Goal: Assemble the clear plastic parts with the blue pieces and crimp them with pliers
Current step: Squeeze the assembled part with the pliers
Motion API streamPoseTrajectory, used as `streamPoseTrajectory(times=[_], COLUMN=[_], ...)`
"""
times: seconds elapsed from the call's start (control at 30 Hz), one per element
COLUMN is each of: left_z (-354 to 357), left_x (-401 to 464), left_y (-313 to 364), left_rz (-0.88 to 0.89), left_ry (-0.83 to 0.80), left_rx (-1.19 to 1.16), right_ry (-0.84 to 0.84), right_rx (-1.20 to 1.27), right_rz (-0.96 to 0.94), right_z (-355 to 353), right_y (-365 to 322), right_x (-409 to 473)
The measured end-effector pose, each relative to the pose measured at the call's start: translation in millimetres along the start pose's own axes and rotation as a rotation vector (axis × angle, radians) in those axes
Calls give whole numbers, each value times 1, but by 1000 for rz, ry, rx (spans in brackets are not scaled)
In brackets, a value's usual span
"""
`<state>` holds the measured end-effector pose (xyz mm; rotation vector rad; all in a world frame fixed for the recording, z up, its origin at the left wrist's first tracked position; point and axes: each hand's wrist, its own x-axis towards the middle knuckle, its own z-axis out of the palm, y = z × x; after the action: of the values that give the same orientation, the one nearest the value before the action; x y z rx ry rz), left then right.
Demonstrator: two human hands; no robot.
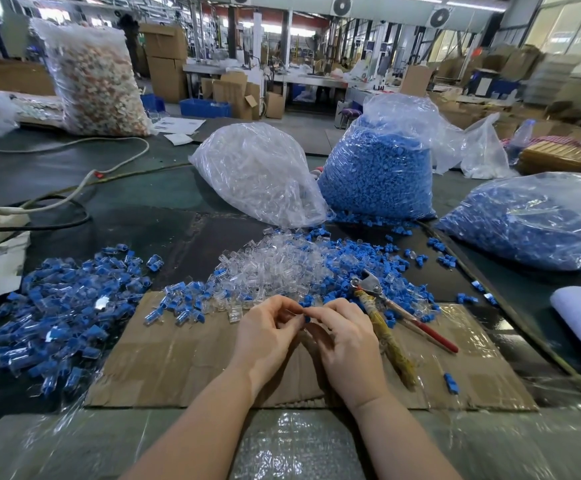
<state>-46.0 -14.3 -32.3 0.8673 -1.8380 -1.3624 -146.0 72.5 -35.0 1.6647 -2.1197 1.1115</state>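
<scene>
- Step in hand, as judged: fitting one blue piece into a clear part; crimping not yet begun on this unit
- Left hand has fingers curled, pinching something at the fingertips; presumably the clear part, but it is too transparent to confirm
- Right hand has fingers curled, pinching the blue piece, which shows only as a small blue spot between the two hands
- Both hands meet above the cardboard sheet near the front edge of the surface
- Pliers lie untouched just right of the right hand, jaws resting in the loose parts, one handle wrapped in yellowish cord, the other red
- Next move, as judged: seat the piece fully, then free the right hand to take the pliers
- Loose clear parts and blue pieces are heaped together behind the hands
- Assembled units, blue inside clear, lie piled towards the left edge
- Supply bags stand farther back: a clear-parts bag and a blue-parts bag
</scene>
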Motion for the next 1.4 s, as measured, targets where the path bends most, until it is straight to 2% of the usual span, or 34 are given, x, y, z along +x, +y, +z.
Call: streamPoseTrajectory(times=[0.13,0.23,0.4,0.53,0.67,0.93,1.07,1.13,1.23,1.4], left_z=[1,0,0,0,-1,-2,-1,-2,-5,-8], left_x=[4,6,7,8,8,10,12,14,19,20], left_y=[-1,-1,0,0,-1,-5,-6,-4,0,3], left_rz=[-59,-90,-119,-106,-108,-154,-207,-243,-303,-332], left_ry=[9,20,4,-4,-8,-9,12,28,48,88], left_rx=[-72,-125,-211,-199,-208,-306,-419,-477,-525,-515], right_ry=[46,49,-154,-409,-515,-383,-405,-498,-615,-658], right_rx=[-53,-195,-536,-573,-577,-627,-431,-246,11,243], right_rz=[33,238,631,813,816,679,556,529,533,547], right_z=[-2,-8,-34,-48,-48,-54,-56,-57,-57,-62], right_y=[-1,5,25,34,36,25,12,0,-13,-25], right_x=[1,6,16,26,29,29,32,34,31,27])
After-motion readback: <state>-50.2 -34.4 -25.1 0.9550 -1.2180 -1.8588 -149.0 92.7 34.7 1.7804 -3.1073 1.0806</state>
